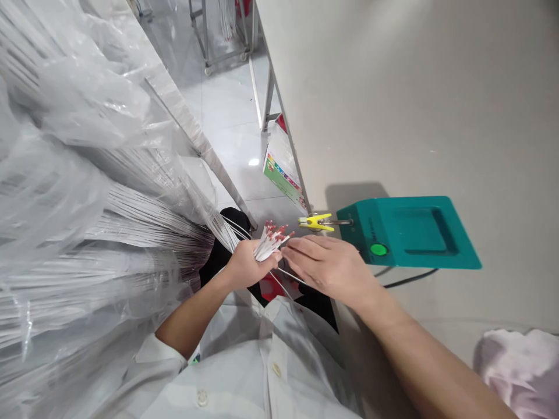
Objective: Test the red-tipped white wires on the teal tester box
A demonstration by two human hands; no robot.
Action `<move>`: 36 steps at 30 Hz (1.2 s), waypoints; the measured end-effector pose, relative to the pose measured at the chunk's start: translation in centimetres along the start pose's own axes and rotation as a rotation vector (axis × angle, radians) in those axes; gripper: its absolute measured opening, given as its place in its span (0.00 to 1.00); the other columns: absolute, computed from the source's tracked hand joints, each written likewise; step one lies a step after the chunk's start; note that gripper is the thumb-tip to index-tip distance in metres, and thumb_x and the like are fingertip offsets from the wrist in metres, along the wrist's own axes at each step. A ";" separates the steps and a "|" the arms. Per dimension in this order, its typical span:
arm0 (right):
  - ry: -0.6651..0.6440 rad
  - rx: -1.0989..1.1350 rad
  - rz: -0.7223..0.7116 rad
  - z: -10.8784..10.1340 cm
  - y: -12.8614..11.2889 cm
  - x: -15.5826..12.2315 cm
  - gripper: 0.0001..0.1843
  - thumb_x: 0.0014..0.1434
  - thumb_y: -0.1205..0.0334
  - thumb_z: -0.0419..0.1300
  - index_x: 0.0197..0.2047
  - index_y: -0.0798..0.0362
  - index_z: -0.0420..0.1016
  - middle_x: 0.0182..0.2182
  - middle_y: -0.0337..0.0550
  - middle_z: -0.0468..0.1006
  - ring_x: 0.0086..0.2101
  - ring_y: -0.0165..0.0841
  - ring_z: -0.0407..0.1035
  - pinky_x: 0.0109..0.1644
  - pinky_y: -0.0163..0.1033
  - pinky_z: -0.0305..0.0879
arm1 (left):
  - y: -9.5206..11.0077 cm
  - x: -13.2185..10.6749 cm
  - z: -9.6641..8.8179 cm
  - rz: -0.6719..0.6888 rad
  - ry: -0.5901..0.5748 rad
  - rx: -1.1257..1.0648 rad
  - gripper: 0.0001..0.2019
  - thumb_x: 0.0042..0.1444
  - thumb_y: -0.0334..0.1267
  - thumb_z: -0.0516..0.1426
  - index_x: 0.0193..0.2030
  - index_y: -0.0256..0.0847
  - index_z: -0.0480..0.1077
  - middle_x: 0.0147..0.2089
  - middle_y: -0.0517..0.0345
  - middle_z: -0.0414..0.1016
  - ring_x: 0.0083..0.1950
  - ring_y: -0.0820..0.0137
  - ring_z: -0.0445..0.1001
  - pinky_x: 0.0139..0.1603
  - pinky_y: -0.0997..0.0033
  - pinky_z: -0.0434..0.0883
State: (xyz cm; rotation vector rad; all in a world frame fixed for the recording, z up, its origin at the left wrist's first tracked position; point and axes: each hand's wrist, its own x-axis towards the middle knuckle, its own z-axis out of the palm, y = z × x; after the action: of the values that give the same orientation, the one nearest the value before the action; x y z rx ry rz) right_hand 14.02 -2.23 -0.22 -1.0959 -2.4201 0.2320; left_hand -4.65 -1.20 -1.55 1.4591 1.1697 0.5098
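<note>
A bundle of white wires [267, 247] with bare reddish-copper ends is gripped in my left hand [247, 265], its ends pointing up and right. My right hand [327, 265] is at the right of the bundle, its fingers pressed together and their tips close to my left thumb. What those fingertips hold, if anything, is hidden. One or two loose white wires pass below both hands. Just beyond my right hand, a yellow clip [315, 222] sits on a metal rod of a teal device [395, 233] with a lit green round button [378, 249].
On the left, several long wire bundles [144, 215] lie under clear plastic sheeting [52, 174]. The teal device rests on a grey table [414, 116], with a black cable behind it. A printed box [283, 169] stands below the table edge. Pale pink cloth [519, 366] lies at lower right.
</note>
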 end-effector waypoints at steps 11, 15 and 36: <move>0.115 -0.286 -0.182 0.7 0.2 -0.6 0.13 0.59 0.72 0.50 0.34 0.50 0.75 0.35 0.41 0.79 0.30 0.29 0.69 0.29 0.37 0.63 | 0.8 0.8 -0.1 -0.187 0.021 -0.101 0.11 0.47 0.40 0.57 0.21 0.35 0.68 0.16 0.62 0.63 0.16 0.79 0.59 0.17 0.78 0.58; 0.202 -0.383 -0.219 0.7 0.0 -0.6 0.10 0.58 0.72 0.53 0.35 0.52 0.75 0.33 0.41 0.79 0.29 0.28 0.69 0.29 0.36 0.63 | 1.0 1.0 0.1 -0.192 0.035 -0.103 0.13 0.48 0.41 0.56 0.20 0.35 0.66 0.13 0.64 0.59 0.15 0.79 0.58 0.16 0.78 0.56; 0.223 0.473 0.264 0.1 -0.1 0.2 0.06 0.56 0.64 0.57 0.37 0.52 0.74 0.36 0.46 0.76 0.36 0.31 0.71 0.39 0.37 0.67 | 1.5 0.3 0.7 0.128 0.113 0.000 0.09 0.50 0.38 0.57 0.25 0.36 0.73 0.19 0.62 0.63 0.24 0.75 0.61 0.27 0.73 0.60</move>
State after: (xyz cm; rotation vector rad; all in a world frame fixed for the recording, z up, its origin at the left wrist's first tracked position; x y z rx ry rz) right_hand 13.78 -2.16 -0.16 -1.1404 -1.8865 0.6900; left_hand -3.38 -1.08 -0.49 1.5280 1.1688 0.6878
